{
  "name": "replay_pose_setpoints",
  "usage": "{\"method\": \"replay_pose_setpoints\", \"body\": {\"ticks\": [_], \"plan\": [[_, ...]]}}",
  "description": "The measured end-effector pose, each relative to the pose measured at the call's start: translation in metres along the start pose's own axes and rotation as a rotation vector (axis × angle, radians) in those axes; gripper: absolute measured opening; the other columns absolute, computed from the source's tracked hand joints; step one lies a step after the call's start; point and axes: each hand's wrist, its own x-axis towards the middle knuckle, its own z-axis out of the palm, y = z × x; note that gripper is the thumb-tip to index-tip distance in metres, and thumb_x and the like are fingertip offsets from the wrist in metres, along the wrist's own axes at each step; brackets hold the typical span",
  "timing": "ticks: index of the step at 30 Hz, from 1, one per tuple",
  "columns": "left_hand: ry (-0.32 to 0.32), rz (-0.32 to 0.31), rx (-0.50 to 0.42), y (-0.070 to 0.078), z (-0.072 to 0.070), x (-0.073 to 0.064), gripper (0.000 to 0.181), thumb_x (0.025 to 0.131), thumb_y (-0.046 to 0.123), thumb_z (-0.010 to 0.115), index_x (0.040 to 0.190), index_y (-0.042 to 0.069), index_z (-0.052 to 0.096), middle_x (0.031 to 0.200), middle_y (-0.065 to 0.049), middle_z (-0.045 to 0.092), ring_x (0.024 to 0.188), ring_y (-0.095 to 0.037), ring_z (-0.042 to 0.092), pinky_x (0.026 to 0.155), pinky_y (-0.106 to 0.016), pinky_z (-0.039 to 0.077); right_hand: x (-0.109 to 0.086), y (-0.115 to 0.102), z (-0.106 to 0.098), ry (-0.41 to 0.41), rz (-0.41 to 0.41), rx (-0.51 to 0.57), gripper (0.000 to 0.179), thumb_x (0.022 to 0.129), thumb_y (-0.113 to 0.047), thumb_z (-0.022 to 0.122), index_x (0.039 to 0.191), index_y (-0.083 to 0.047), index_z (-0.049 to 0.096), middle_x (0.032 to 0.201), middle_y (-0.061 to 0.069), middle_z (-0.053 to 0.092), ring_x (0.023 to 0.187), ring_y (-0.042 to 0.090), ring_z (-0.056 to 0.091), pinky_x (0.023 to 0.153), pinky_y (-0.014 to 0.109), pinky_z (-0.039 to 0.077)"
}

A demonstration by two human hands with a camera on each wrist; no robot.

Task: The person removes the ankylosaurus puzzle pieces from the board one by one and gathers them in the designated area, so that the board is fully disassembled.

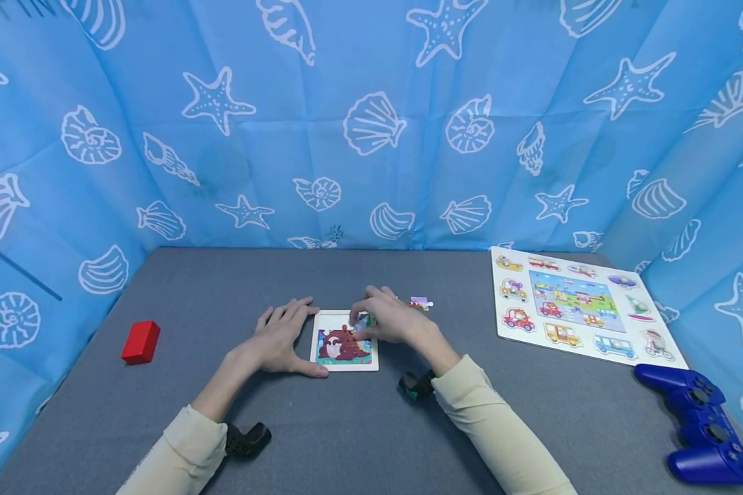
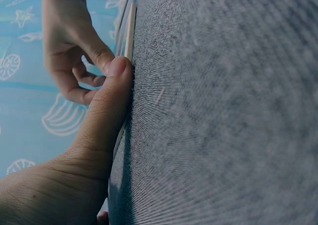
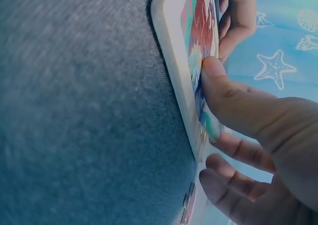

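A small square jigsaw puzzle in a pale frame (image 1: 345, 367) lies on the grey table, with a brown animal picture (image 1: 347, 347) in its lower part and bare white backing at its upper left. My left hand (image 1: 278, 340) rests along the frame's left side, fingers extended, thumb by the near corner and index finger by the far corner. Over the puzzle's right side, my right hand (image 1: 391, 317) pinches a puzzle piece (image 3: 210, 125) between thumb and fingers; its edge shows green and white. Those fingers partly hide the puzzle's upper right.
Loose puzzle pieces (image 1: 420, 303) lie just beyond the right hand. A red block (image 1: 140, 342) sits at the left. Toward the right are a large vehicle puzzle board (image 1: 508, 330) and a blue game controller (image 1: 700, 426). Blue shell-print curtain (image 1: 322, 158) hangs behind the table.
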Motion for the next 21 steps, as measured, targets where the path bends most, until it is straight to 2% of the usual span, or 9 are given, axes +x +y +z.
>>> {"method": "replay_pose_setpoints", "body": {"ticks": [8,13,16,21], "plan": [[0.0,-0.002,0.001,0.0001,-0.0003,0.0003,0.117,0.067,0.073,0.083,0.157,0.015,0.034,0.17,-0.014,0.022,0.157,-0.045,0.019,0.121,-0.075,0.012,0.0014,0.0,-0.0002,0.003,-0.044,0.037,0.018,0.09,-0.023,0.08,0.106,-0.018,0.074,0.102,0.004,0.06,0.085,0.015,0.055,0.072,0.03,0.048],[0.0,0.003,0.001,-0.0007,0.0001,0.0005,0.117,0.067,0.072,0.083,0.157,0.015,0.034,0.17,-0.014,0.022,0.157,-0.045,0.019,0.121,-0.075,0.012,0.0007,0.0022,-0.0019,0.01,-0.057,0.062,0.033,0.092,-0.013,0.077,0.124,-0.012,0.071,0.112,0.008,0.067,0.096,0.02,0.065,0.082,0.035,0.057],[0.0,0.003,-0.002,-0.0008,0.0001,0.0005,0.117,0.068,0.072,0.083,0.157,0.015,0.034,0.17,-0.014,0.022,0.157,-0.045,0.019,0.121,-0.075,0.012,0.0008,0.0038,-0.0023,0.018,-0.052,0.081,0.038,0.092,-0.008,0.076,0.129,-0.009,0.069,0.118,0.01,0.069,0.102,0.021,0.067,0.088,0.038,0.059],[0.001,0.004,-0.004,-0.0002,0.0001,0.0004,0.117,0.068,0.072,0.083,0.157,0.015,0.034,0.17,-0.014,0.022,0.157,-0.045,0.019,0.121,-0.075,0.012,0.0007,0.0054,-0.0012,0.0,-0.051,0.061,0.036,0.093,-0.004,0.073,0.129,-0.009,0.071,0.113,0.01,0.068,0.091,0.017,0.061,0.078,0.033,0.056]]}}
